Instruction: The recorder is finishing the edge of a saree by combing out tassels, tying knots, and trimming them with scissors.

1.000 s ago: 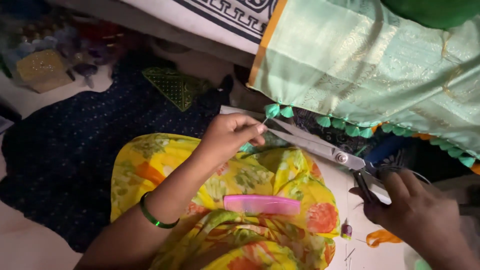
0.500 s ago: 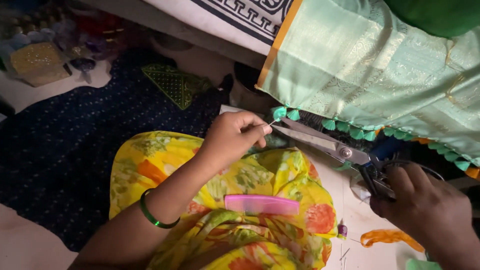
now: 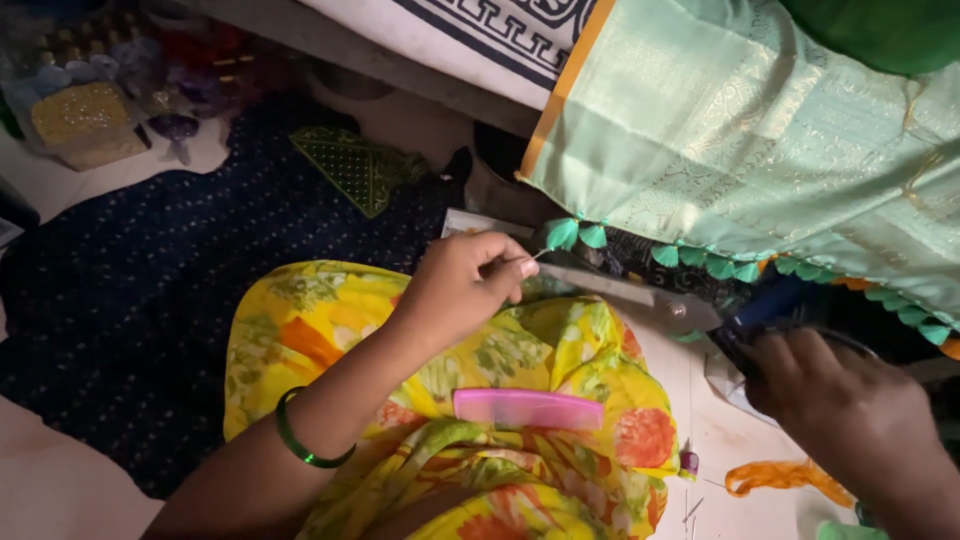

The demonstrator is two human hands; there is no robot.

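The right hand (image 3: pixel 850 420) is getting cut off at the bottom-right corner and is covering the scissors' (image 3: pixel 640 295) handles. The blades are blurring, and the thread in the left hand (image 3: pixel 465 285) is looking too thin to make out.

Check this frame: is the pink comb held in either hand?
No, the pink comb lies on the yellow floral cloth, apart from both hands.

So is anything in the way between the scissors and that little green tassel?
Nothing visible. The scissors, held by the right hand, point at the green tassel, while the left hand pinches a thread beside it, just under the blades' path.
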